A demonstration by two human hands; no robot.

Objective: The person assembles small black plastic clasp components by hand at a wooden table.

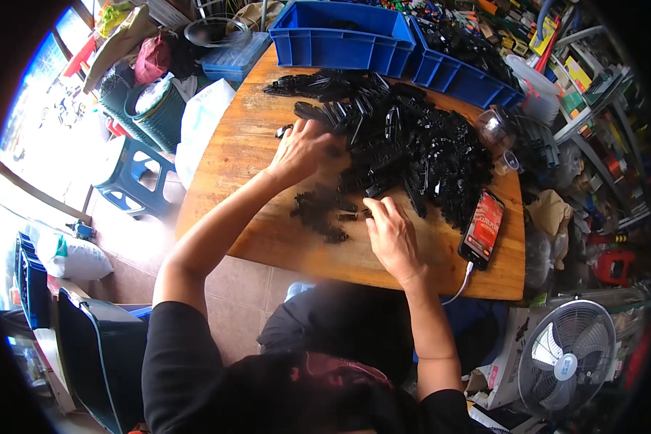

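Note:
A big heap of glossy black plastic parts [441, 145] covers the far middle and right of the wooden table; some are long, with ridged edges. My left hand [301, 153] is at the heap's left side, fingers curled down; a dark blurred shape by the fingertips is too unclear to name. Closer to me, my right hand [392, 237] pinches at a small black plastic part, partly hidden by the fingers. Between the hands lies a small loose pile of short black pieces [318, 206], blurred in places.
Two blue plastic bins [343, 49] stand at the table's far edge, the right one holding black parts. On the right, a phone [483, 226] with a white cable lies near the heap. A blue-grey stool [134, 177] is at left, a fan [566, 365] at lower right.

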